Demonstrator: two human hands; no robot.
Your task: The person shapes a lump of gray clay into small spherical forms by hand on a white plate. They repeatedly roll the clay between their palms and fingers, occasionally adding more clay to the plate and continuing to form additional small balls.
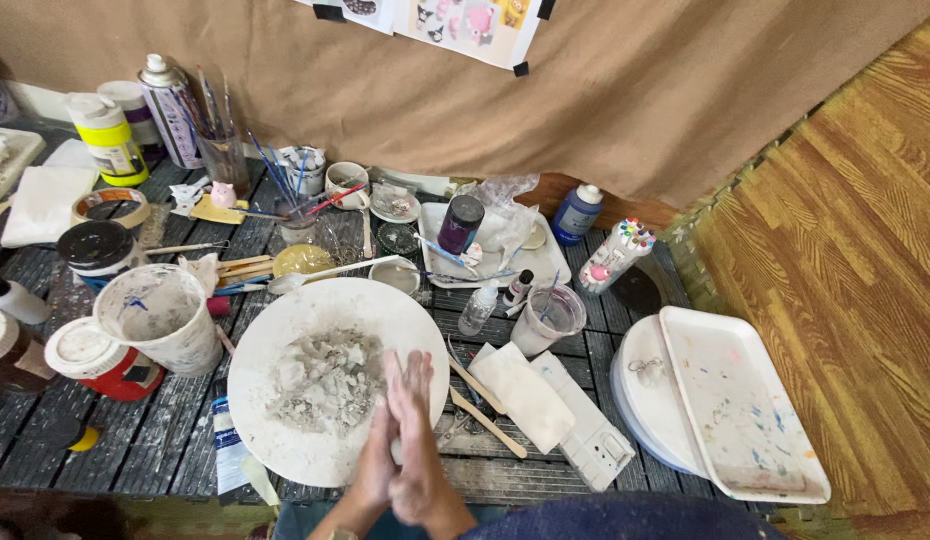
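Head view: left hand (377,455) & right hand (417,435) pressed flat together, probably rolling clay, w/ crumbled clay pile (325,380) left on round board (275,430).

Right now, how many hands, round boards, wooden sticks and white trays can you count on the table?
Hands pressed together: 2 (left hand, right hand)
Round board with grey clay crumbs: 1
Wooden sticks beside the board: 2
White trays: 2
Total: 7
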